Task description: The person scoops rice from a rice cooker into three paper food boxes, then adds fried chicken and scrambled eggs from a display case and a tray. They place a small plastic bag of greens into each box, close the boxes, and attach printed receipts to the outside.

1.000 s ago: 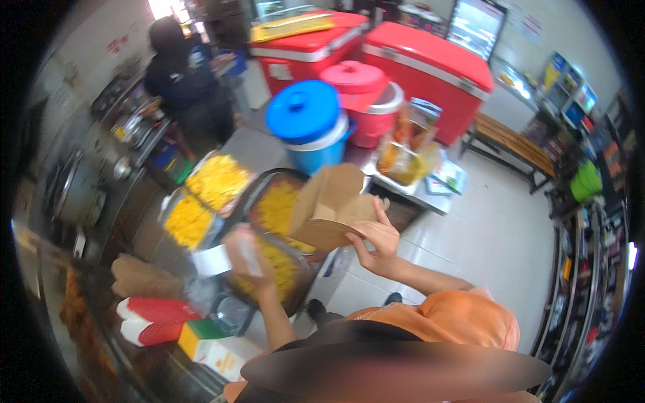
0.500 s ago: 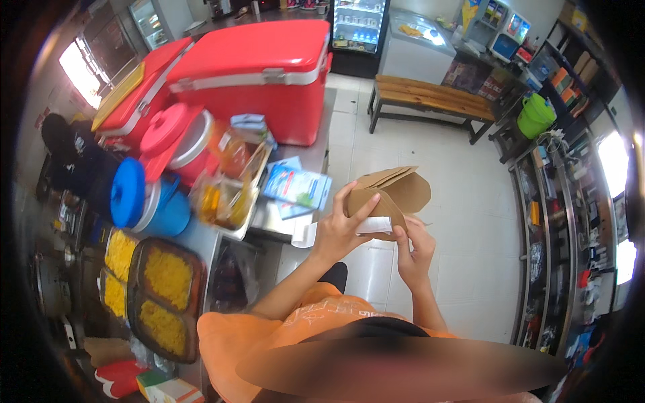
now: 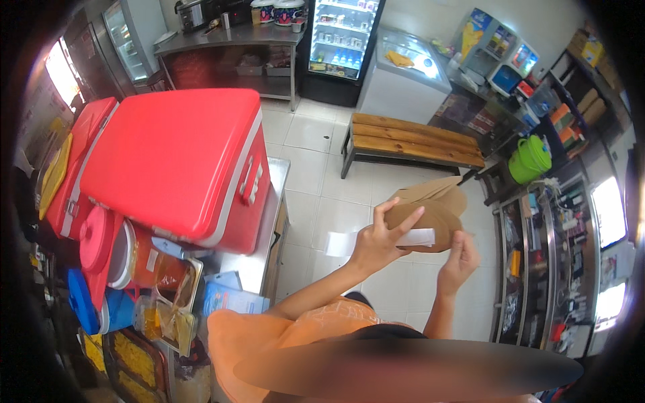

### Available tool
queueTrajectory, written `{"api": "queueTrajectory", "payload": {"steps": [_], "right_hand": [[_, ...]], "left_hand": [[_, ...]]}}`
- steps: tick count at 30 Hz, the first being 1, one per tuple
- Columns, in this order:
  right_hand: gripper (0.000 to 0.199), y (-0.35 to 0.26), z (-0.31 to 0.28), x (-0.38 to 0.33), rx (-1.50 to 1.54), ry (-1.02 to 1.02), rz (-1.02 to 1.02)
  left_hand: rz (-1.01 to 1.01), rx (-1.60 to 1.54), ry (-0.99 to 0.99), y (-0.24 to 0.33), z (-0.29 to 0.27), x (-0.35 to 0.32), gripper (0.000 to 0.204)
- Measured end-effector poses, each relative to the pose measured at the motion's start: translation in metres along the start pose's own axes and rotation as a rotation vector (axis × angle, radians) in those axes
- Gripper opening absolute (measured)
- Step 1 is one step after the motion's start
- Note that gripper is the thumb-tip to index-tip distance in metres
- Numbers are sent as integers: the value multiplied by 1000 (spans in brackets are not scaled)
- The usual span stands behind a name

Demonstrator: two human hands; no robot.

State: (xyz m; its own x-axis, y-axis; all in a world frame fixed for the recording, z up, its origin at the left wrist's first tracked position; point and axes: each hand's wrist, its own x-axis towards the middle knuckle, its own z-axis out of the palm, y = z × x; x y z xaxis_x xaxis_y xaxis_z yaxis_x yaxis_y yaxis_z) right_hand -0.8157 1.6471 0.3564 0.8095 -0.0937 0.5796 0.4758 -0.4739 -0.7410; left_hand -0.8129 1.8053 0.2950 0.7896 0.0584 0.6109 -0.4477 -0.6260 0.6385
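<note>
Brown carton (image 3: 440, 216), one, in two hands (image 3: 375, 245) (image 3: 460, 264)

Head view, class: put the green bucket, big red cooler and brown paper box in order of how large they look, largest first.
1. Big red cooler
2. Brown paper box
3. Green bucket

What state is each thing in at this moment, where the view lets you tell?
Left grip: closed on box and slip
Right grip: pinching box's edge
Brown cardboard takeaway box: held up; open or folded, unclear
White paper slip: partly hidden by left fingers
Large red cooler box: lid shut
Glass-door display fridge: lit, shut
Wooden-slat bench: upright
</note>
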Motion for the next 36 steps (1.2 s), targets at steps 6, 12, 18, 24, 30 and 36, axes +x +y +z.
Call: {"api": "queueTrajectory", "payload": {"steps": [6,12,18,24,30,36], "right_hand": [[24,80,63,121,-30,51,66],[13,146,186,251,121,-353,-119],[10,134,361,347,437,-595,-188],[9,99,525,427,532,-424,-249],[29,71,689,505,285,-262,-667],[21,57,813,492,366,-839,-732]], "left_hand": [[-92,19,-186,-78,47,108,95],[-2,195,72,-186,72,224,95],[-254,483,397,-289,19,290,94],[-449,628,659,-426,-42,326,96],[-502,624,789,-553,-125,373,93],[-502,721,568,-652,-189,454,76]]}}
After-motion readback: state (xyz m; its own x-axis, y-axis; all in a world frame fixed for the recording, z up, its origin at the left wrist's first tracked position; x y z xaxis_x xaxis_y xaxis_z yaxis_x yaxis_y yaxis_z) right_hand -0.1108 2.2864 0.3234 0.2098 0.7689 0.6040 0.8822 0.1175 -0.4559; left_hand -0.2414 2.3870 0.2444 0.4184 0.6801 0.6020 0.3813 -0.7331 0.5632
